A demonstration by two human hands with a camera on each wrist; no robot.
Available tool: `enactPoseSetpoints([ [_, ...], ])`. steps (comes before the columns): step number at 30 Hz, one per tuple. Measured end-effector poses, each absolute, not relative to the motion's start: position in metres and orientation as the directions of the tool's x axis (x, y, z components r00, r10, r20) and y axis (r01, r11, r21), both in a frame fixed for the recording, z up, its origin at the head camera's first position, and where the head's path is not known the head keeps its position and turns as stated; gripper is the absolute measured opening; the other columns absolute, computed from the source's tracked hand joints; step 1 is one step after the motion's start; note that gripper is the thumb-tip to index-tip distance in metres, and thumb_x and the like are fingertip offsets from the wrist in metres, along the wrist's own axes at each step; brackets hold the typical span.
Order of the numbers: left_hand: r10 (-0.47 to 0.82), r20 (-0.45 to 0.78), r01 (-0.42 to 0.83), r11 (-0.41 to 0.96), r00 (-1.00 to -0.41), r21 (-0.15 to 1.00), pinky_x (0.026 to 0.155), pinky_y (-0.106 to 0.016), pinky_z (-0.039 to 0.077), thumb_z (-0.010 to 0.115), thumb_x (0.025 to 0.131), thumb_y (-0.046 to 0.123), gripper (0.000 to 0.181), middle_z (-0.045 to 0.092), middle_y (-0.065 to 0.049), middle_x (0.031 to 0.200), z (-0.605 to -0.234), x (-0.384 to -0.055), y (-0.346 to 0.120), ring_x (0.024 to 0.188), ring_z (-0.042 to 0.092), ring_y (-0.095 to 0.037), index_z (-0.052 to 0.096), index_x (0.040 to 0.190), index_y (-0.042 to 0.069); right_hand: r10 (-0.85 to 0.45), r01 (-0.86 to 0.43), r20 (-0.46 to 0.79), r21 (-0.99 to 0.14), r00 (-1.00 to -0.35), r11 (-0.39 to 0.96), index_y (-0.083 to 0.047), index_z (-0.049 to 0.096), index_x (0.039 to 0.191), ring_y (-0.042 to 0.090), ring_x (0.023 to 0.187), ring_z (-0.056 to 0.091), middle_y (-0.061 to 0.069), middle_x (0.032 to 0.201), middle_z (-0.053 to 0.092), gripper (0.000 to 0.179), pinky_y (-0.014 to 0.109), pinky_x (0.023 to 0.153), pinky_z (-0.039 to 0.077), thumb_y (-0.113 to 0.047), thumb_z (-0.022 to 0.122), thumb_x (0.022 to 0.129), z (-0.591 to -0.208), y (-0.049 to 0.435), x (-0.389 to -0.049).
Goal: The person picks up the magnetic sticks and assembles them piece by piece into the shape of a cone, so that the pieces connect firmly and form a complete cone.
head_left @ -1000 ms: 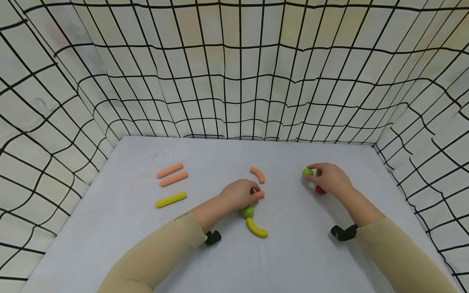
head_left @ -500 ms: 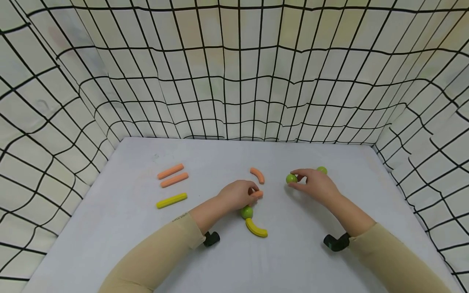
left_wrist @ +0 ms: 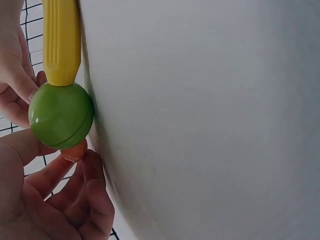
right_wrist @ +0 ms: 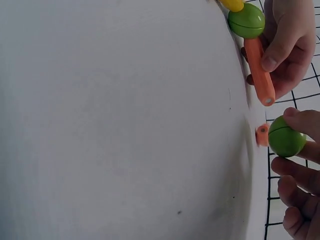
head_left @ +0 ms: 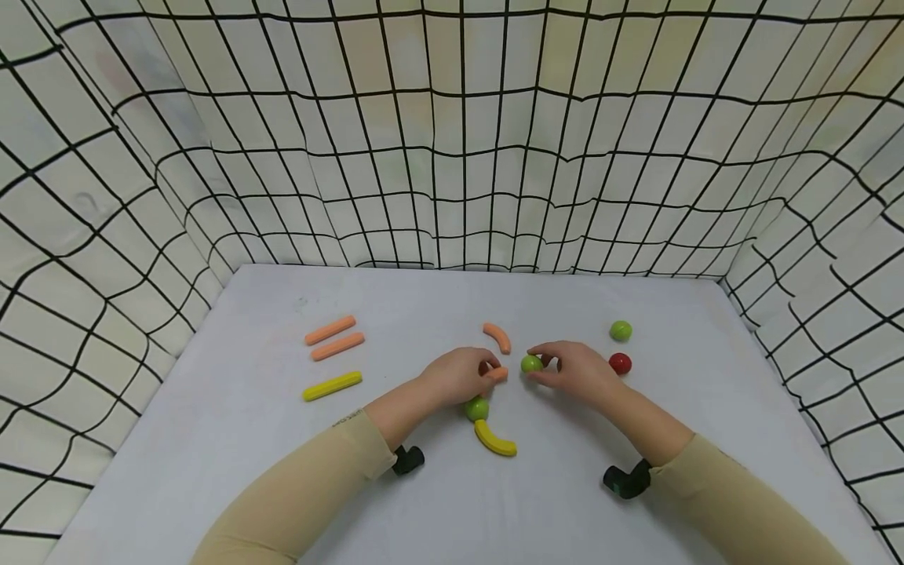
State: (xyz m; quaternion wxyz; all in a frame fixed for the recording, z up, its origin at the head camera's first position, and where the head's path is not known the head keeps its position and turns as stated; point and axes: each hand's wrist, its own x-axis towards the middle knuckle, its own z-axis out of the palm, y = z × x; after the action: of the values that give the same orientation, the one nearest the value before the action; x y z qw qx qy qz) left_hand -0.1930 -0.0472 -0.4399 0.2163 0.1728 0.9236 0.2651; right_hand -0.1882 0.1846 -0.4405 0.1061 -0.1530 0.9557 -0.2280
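Pinching orange stick (right_wrist: pixel 255 65) with left hand (head_left: pixel 461 375), green ball (head_left: pixel 531 364) with right hand (head_left: pixel 577 371), mid-frame; curved orange piece (head_left: pixel 497 338) just above, red ball (head_left: pixel 621 363) at right, yellow stick (head_left: pixel 332 386) at left.

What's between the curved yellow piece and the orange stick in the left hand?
A green ball, touching both, as the right wrist view shows.

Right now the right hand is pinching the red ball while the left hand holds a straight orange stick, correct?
No, the right hand pinches a green ball, as the head view shows. The left hand holds a straight orange stick.
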Motion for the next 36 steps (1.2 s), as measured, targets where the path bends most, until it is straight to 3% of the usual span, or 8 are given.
enactPoseSetpoints([
  [20,0.439,-0.327,0.172,0.778,-0.837,0.604,0.068,-0.031,0.046,0.063,0.097,0.023,0.027,0.065,0.003,0.101,-0.441,-0.194,-0.047,0.075,0.058,-0.015,0.065,0.124,0.023,-0.385,-0.279,-0.130,-0.490,-0.914,0.826,-0.018,0.070,0.119,0.015,0.079,0.054,-0.005,0.091,0.063,0.038,0.032,0.070,0.047,-0.034,0.079,0.086,-0.447,0.167,-0.183],
  [36,0.452,-0.313,0.197,0.777,-0.835,0.598,0.070,-0.031,0.046,0.063,0.096,0.021,0.029,0.065,0.002,0.102,-0.440,-0.194,-0.049,0.075,0.058,-0.014,0.066,0.124,0.023,-0.419,-0.269,-0.150,-0.566,-0.895,0.779,-0.016,0.064,0.128,0.014,0.082,0.054,-0.004,0.105,0.067,0.041,0.031,0.073,0.047,-0.021,0.075,0.089,-0.454,0.176,-0.183],
])
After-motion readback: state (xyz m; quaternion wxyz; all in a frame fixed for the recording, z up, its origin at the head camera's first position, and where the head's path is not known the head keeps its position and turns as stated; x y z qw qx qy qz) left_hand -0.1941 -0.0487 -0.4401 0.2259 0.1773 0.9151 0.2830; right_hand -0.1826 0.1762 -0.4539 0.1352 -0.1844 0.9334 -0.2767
